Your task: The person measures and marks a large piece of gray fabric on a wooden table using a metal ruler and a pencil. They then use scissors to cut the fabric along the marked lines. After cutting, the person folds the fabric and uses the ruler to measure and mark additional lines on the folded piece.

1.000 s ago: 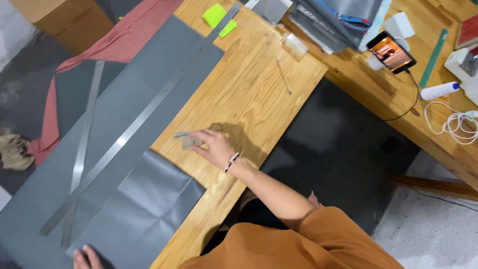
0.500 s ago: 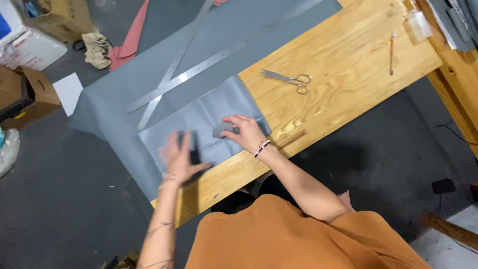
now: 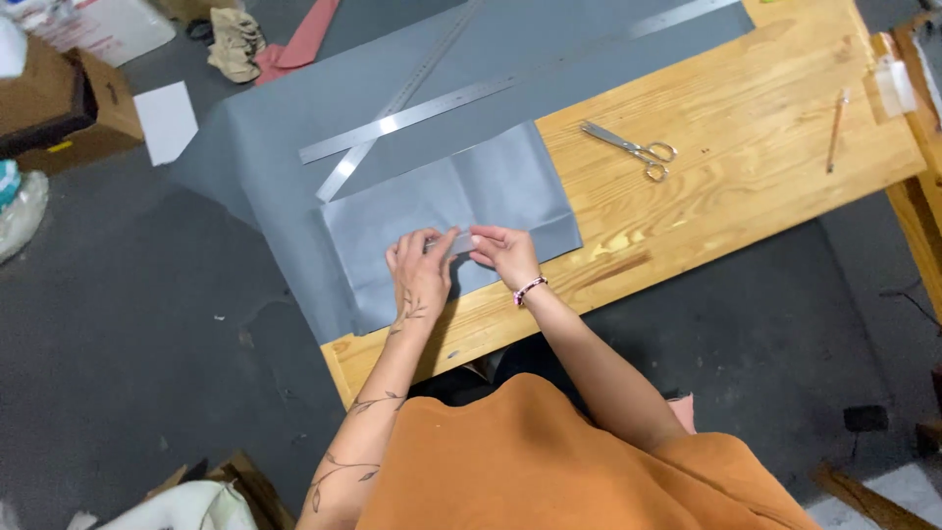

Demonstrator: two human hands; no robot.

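Observation:
A cut rectangle of grey fabric (image 3: 461,201) lies on the near part of a wooden table (image 3: 746,147), on top of a larger grey sheet (image 3: 294,167). My left hand (image 3: 420,270) and my right hand (image 3: 502,253) rest side by side on its near edge, fingertips pinching a small fold of the fabric between them. Two long metal rulers (image 3: 471,96) lie crossed on the larger sheet beyond. Silver scissors (image 3: 628,149) lie on the bare wood to the right of the fabric piece.
A pencil (image 3: 836,128) lies near the table's right end. A cardboard box (image 3: 59,103) and a white sheet (image 3: 165,120) sit on the dark floor at left. Red cloth and a crumpled rag (image 3: 235,44) lie at the far left.
The view has swung over the table. My left hand has come onto the fabric beside my right hand, and both now meet at a fold on the near edge.

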